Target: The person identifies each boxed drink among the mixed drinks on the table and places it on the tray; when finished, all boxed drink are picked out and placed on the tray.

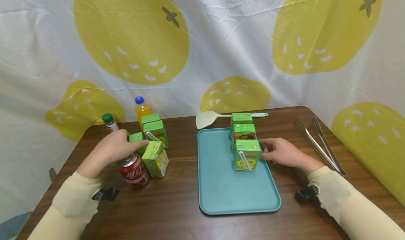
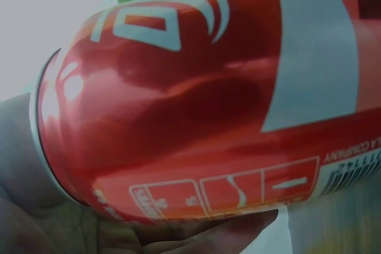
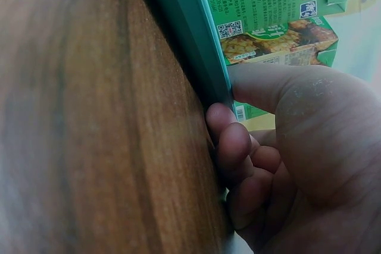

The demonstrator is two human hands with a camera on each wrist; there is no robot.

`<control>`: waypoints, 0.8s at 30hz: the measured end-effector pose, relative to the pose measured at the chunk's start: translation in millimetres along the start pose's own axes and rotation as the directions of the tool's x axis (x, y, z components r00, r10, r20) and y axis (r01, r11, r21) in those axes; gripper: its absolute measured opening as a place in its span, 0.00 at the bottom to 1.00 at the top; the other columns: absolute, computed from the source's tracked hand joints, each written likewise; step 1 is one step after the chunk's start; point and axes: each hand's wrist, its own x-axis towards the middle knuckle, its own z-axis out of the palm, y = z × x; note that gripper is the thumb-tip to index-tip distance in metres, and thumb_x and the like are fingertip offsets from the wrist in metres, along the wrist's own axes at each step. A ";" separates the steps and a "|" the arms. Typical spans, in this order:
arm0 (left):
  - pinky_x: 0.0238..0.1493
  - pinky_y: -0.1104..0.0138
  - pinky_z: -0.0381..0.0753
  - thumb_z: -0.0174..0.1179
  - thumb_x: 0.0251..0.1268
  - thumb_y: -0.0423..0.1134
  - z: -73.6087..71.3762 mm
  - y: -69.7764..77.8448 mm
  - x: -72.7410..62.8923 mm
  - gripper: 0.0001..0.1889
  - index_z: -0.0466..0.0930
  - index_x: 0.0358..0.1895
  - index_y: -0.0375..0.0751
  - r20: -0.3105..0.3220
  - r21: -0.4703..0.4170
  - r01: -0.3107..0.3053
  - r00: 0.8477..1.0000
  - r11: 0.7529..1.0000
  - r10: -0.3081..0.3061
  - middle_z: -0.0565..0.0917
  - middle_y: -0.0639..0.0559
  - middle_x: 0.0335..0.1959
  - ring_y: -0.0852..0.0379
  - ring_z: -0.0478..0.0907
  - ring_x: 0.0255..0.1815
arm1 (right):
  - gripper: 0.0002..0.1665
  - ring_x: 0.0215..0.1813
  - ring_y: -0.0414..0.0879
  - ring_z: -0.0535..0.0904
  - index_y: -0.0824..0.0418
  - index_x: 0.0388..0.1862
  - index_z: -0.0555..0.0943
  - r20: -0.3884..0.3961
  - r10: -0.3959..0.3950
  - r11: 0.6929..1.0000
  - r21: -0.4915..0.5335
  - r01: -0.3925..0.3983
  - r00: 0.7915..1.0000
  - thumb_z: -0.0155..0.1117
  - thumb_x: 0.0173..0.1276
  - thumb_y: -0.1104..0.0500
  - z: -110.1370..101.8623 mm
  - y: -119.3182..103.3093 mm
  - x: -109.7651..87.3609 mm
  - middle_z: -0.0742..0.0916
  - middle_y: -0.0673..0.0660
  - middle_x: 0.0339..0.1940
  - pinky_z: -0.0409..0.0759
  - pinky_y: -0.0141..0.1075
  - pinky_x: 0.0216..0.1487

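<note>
At the left, my left hand (image 1: 115,145) reaches over a red cola can (image 1: 134,171) and grips a green juice carton (image 1: 136,138) between thumb and fingers. In the left wrist view the can (image 2: 196,99) hides most of that grip. Right beside it a lighter green drink carton (image 1: 156,161) stands slightly tilted. My right hand (image 1: 280,151) pinches the right rim of a teal tray (image 1: 221,194), thumb above and curled fingers at the side, as the right wrist view shows. On the tray stand three juice cartons, the nearest with yellow flowers (image 1: 246,157).
Behind the left hand are two more green cartons (image 1: 155,127), an orange drink bottle (image 1: 143,110) and a green-capped bottle (image 1: 109,120). A pale spatula (image 1: 207,119) lies behind the tray. Metal tongs (image 1: 319,145) lie at the right of the wooden table (image 1: 171,205).
</note>
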 end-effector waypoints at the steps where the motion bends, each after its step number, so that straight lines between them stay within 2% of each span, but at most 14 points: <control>1: 0.29 0.58 0.74 0.60 0.76 0.74 0.1 0.1 0.2 0.36 0.75 0.35 0.38 -0.002 0.000 0.000 1.000 1.000 0.000 0.75 0.47 0.30 0.50 0.75 0.30 | 0.44 0.23 0.44 0.78 0.75 0.78 0.75 -0.001 0.000 1.000 -0.001 0.000 1.000 0.78 0.70 0.56 0.1 0.0 -0.1 0.85 0.50 0.28 0.72 0.37 0.24; 8: 0.30 0.59 0.78 0.67 0.73 0.65 -0.5 3.1 4.7 0.30 0.69 0.27 0.45 -0.009 -0.026 -0.008 1.000 1.000 0.008 0.73 0.50 0.26 0.51 0.76 0.29 | 0.44 0.22 0.43 0.77 0.75 0.78 0.75 -0.005 0.001 1.000 0.002 -0.001 1.000 0.78 0.69 0.56 0.1 -1.0 -0.8 0.85 0.50 0.28 0.72 0.36 0.24; 15: 0.28 0.59 0.81 0.71 0.69 0.57 -0.9 1.7 8.3 0.24 0.71 0.27 0.45 -0.005 -0.045 -0.014 1.000 0.999 0.014 0.77 0.50 0.26 0.53 0.78 0.27 | 0.44 0.22 0.43 0.77 0.75 0.78 0.75 -0.006 -0.005 1.000 -0.001 0.005 1.000 0.79 0.69 0.56 -0.1 -2.4 -1.2 0.85 0.50 0.27 0.72 0.36 0.24; 20: 0.27 0.60 0.82 0.72 0.66 0.50 -0.5 -0.5 9.8 0.19 0.75 0.27 0.43 -0.017 -0.051 -0.054 0.998 0.997 0.053 0.80 0.49 0.26 0.53 0.79 0.26 | 0.45 0.22 0.43 0.77 0.75 0.78 0.75 -0.003 -0.007 1.000 0.005 0.007 1.000 0.79 0.69 0.56 -0.4 -3.0 -1.5 0.85 0.50 0.28 0.72 0.37 0.24; 24: 0.26 0.60 0.81 0.72 0.66 0.49 -1.5 -3.0 10.1 0.18 0.76 0.27 0.43 -0.017 -0.047 -0.082 0.997 0.996 0.081 0.80 0.49 0.26 0.54 0.78 0.25 | 0.45 0.22 0.43 0.77 0.75 0.78 0.75 -0.002 -0.009 1.000 0.002 0.009 1.000 0.79 0.69 0.56 -0.5 -2.5 -1.3 0.85 0.50 0.28 0.73 0.37 0.24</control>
